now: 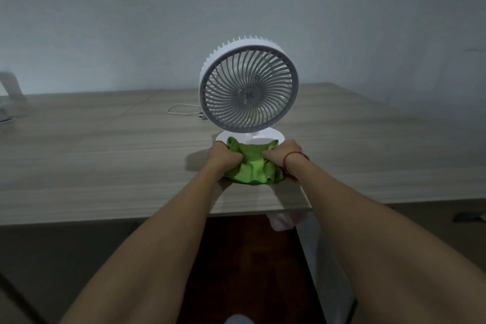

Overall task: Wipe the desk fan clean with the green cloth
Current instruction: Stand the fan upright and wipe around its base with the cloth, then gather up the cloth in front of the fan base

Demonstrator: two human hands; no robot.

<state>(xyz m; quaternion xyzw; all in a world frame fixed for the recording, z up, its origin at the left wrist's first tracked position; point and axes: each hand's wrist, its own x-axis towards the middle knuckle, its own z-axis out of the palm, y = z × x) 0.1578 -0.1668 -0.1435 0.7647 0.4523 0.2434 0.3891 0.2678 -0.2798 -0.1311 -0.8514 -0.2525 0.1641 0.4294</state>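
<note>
While both your hands, left (225, 156) and right (282, 154), clench the crumpled green cloth (252, 169) against its base, tugging could topple the white round desk fan (248, 89).

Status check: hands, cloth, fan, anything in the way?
Left hand and right hand both gripping green cloth. Cloth bunched against desk fan base. White cable behind, clear.

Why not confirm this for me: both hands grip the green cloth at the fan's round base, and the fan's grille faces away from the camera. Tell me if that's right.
One thing is wrong. In the head view the fan turns its grille toward the camera, not away. The rest holds: left hand and right hand both grip the green cloth at the round base.
</note>
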